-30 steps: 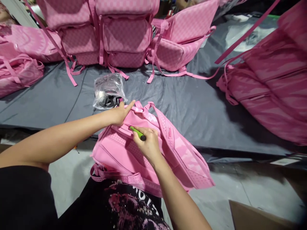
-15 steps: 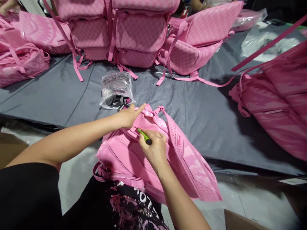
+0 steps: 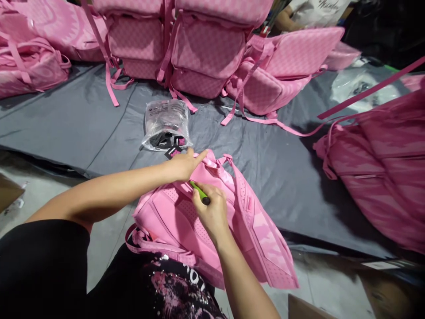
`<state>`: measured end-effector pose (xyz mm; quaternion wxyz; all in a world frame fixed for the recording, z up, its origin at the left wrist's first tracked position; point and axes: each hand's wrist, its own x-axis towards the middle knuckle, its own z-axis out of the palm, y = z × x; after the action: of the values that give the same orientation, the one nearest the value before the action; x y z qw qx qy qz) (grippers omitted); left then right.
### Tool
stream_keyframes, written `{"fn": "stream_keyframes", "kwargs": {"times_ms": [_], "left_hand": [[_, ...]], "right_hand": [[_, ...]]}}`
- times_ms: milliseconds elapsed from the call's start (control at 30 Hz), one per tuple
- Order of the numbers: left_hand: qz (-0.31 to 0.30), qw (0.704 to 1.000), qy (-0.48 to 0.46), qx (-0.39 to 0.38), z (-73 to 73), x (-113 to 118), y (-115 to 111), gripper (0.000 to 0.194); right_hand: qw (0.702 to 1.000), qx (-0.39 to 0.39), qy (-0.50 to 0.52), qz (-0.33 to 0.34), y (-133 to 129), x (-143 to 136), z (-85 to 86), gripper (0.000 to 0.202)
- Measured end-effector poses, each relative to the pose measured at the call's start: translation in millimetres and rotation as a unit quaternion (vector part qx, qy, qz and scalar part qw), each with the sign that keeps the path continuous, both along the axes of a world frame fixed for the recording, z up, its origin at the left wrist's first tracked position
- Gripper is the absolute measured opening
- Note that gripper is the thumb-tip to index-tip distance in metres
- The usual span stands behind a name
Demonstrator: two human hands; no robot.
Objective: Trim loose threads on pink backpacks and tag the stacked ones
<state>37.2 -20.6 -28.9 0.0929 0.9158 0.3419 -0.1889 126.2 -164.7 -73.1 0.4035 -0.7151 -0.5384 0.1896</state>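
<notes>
A pink backpack point(image 3: 186, 221) with dotted padding and camouflage-patterned straps leans against the table edge in front of my body. At its top, my left hand point(image 3: 184, 166) grips the fabric, its index finger stretched along the top edge. My right hand point(image 3: 212, 210) is closed around a small green tool with a black end point(image 3: 199, 193), its tip close against the backpack's upper back panel. The tool's exact kind I cannot make out. Just beyond my left hand lies a black tag with a pink figure point(image 3: 173, 153), near a clear plastic bag point(image 3: 168, 119) holding more black tags.
Several pink checkered backpacks point(image 3: 207, 48) stand along the far side of the grey-covered table point(image 3: 109, 137). More pink bags lie at the left point(image 3: 36, 68) and a large camouflage one point(image 3: 381, 164) at the right. A person in a white shirt point(image 3: 318, 13) is behind the table.
The view has shifted slightly, showing more of the person behind the table. Both hands stay at the top of the backpack, with the green tool at nearly the same spot.
</notes>
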Motion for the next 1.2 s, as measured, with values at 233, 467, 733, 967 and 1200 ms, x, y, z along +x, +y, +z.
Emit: {"fn": "stream_keyframes", "kwargs": {"times_ms": [233, 467, 733, 967, 1200], "left_hand": [[0.000, 1.000, -0.011, -0.007, 3.4, -0.3, 0.8, 0.110], [0.003, 0.996, -0.087, 0.007, 5.4, -16.8, -15.7, 0.097], [-0.003, 0.997, -0.075, 0.017, 22.7, -33.0, -37.9, 0.109], [0.086, 0.994, -0.073, 0.003, 3.6, -50.9, -32.6, 0.112], [0.068, 0.986, -0.144, -0.040, 0.3, -59.7, -9.4, 0.108]], "right_hand": [[0.998, -0.008, 0.056, 0.002, 5.7, -1.4, -3.2, 0.028], [0.990, 0.137, 0.012, -0.010, 15.2, 46.4, 59.8, 0.023], [0.913, 0.026, -0.254, 0.317, 189.2, 56.0, 35.5, 0.017], [0.851, 0.026, -0.299, 0.431, 235.9, 11.5, -29.0, 0.016], [0.886, 0.059, -0.287, 0.360, 229.0, 33.5, -8.9, 0.019]]}}
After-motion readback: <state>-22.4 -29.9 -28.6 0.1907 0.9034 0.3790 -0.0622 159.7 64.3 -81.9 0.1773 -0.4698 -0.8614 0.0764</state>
